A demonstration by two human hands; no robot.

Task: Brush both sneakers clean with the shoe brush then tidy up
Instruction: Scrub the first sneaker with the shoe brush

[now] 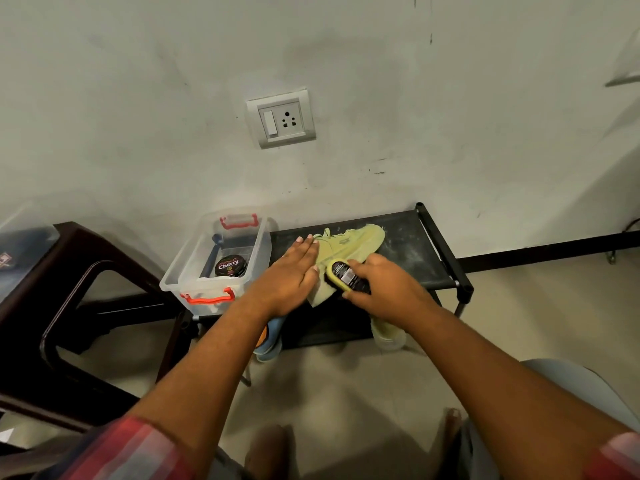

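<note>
A pale green sneaker point(349, 242) lies on the top shelf of a black shoe rack point(412, 258), its toe pointing right. My left hand point(292, 275) rests flat on its heel end with straight fingers. My right hand point(384, 289) grips a shoe brush point(346, 277) with a yellow body and black label, held against the sneaker's near side. A second pale green sneaker point(386, 332) sits on the lower shelf, partly hidden by my right forearm.
A clear plastic box point(214, 268) with red clips stands at the rack's left end, holding a round polish tin point(230, 266). A blue shoe point(270, 341) sits on the lower shelf. A dark brown chair point(69, 306) stands left. The wall has a socket point(281, 118).
</note>
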